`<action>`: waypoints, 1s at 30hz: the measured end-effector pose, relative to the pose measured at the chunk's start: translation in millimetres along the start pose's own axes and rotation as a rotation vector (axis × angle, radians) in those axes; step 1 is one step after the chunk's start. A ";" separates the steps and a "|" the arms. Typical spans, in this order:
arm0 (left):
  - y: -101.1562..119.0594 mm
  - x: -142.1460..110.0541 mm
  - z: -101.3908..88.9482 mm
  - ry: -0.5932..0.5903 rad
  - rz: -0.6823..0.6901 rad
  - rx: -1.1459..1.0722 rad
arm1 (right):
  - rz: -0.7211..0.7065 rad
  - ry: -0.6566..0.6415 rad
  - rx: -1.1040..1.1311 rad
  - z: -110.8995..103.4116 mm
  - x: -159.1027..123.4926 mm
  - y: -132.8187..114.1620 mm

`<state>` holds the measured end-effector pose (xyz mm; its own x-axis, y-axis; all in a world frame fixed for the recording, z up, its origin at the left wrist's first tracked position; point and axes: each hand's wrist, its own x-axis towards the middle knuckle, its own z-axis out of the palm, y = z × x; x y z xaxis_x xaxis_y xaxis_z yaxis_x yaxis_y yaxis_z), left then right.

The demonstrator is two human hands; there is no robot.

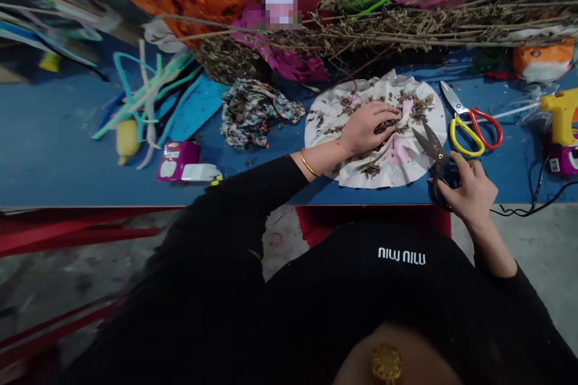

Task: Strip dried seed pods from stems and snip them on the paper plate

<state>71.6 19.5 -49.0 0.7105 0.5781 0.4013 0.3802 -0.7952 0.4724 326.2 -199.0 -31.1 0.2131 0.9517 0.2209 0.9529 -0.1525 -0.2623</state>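
A round white cloth (352,175) with a wavy edge lies on the blue table, with dried brown plant bits (421,107) scattered over it and some pink patches showing. My left hand (366,125) rests on the cloth, fingers stretched out over a small heap of the bits; what lies under the palm is hidden. At the cloth's right edge, my right hand (473,189) grips dark scissors (432,147), their blades parted and pointing up-left over the cloth. Just beyond lies a second pair of scissors (469,126) with one red and one yellow handle.
A bundle of dried stems (406,33) runs along the back. Left of the cloth sit a crumpled floral cloth (248,113), a purple box (178,161) and pastel strips (149,96). A yellow glue gun (562,111) with a black cord is at far right.
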 end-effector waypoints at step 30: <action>-10.0 34.6 -26.1 0.448 -0.349 -0.254 | -0.367 -0.427 -0.292 -62.5 53.0 -22.7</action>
<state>77.0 52.3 -19.4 0.2313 0.8606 0.4536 0.3531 -0.5087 0.7852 329.3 -161.8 45.2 -0.1859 0.9690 -0.1628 0.9800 0.1947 0.0401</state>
